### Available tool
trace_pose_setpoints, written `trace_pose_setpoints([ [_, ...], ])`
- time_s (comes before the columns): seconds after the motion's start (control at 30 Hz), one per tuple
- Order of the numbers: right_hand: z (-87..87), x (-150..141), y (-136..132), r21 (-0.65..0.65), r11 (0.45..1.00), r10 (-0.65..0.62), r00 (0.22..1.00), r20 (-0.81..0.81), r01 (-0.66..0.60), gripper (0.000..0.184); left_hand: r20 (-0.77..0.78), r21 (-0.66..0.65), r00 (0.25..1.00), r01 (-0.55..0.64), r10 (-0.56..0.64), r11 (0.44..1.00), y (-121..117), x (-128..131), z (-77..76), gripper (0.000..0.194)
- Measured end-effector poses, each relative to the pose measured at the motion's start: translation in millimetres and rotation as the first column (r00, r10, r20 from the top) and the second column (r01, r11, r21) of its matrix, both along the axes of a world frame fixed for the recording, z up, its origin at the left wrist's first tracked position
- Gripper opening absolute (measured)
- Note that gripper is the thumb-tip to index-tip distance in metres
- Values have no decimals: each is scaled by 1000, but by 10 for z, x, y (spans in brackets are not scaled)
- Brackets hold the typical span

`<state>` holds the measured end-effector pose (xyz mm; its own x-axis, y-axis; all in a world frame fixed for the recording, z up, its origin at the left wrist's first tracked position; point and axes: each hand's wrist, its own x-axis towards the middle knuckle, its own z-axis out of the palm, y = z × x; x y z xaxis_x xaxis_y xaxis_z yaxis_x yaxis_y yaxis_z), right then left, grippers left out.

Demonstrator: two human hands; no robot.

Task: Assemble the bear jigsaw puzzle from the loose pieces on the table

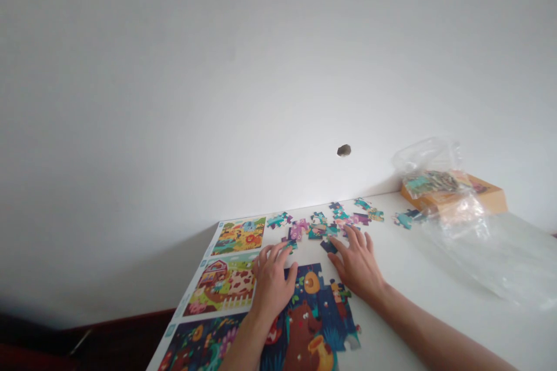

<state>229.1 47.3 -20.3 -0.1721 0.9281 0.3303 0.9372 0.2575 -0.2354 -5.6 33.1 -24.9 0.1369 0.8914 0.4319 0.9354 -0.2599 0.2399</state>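
My left hand [273,272] lies palm down with its fingers apart over the left edge of a partly joined jigsaw puzzle [300,327] that shows a brown bear at night. Its fingertips reach a small teal puzzle piece [291,245]. To the right, my right hand [359,262] is spread, with its index fingertip at a dark blue puzzle piece [329,247]. Its other fingers are by the loose pieces behind. Several loose teal, pink and purple puzzle pieces [318,229] lie beyond both hands. My left hand and forearm cover part of the bear puzzle.
A picture sheet [221,285] with jungle, farm and night scenes lies along the table's left side. At the back right, a clear plastic bag [429,156] with puzzle pieces rests on a yellow box [494,197]. A white wall [261,81] with a hole stands behind the table.
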Motion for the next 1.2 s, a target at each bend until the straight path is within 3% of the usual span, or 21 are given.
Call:
trace_pose_setpoints([
  [0.1,29,1,-8,6,997,80,997,-21,-80,30,-9,11,998,-58,58,998,25,-31,-29,32],
  [0.37,45,4,-8,-22,998,59,998,-26,-60,30,52,23,995,-82,81,996,56,-77,-38,6],
  [0.7,8,13,-13,51,994,101,994,-51,-99,28,171,55,985,-26,17,998,121,-95,-39,42],
  [0.83,6,15,-15,70,988,146,986,-76,-141,30,340,152,938,11,-62,988,123,-77,-45,35],
  [1.0,85,19,-36,89,951,306,944,-123,-297,42,377,194,924,-7,-68,981,103,-81,13,24],
  [1.1,160,10,-65,100,892,452,878,-155,-442,53,366,193,913,115,-181,974,34,-22,87,23],
  [1.2,205,-5,-97,104,840,541,815,-207,-532,49,377,154,857,315,-350,937,-53,87,147,22],
])
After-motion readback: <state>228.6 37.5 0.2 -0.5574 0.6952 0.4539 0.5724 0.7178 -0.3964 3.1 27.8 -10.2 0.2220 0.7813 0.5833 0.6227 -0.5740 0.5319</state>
